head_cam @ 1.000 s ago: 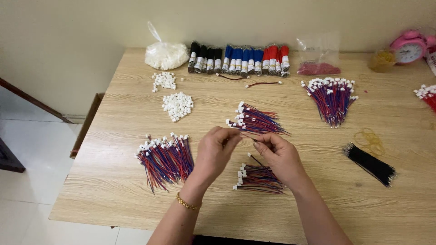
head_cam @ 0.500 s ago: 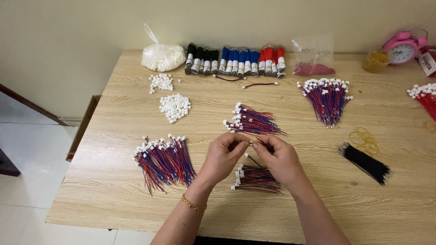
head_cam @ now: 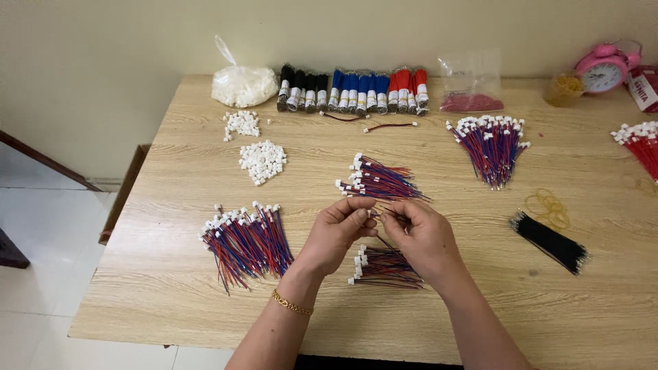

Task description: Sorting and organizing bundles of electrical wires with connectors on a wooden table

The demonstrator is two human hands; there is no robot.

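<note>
Wood-grain table (head_cam: 171,301) holds wire bundles all round, with a white connector pile (head_cam: 262,161) at ten o'clock. Left hand (head_cam: 336,236) and right hand (head_cam: 421,236) meet at centre, fingertips pinched narrow on one thin wire (head_cam: 378,214). Working well here likely means keeping the pinch close to the wire's end, above the bundle (head_cam: 384,266) at six o'clock.

Both hands (head_cam: 380,236) slightly nearer, lower
</note>
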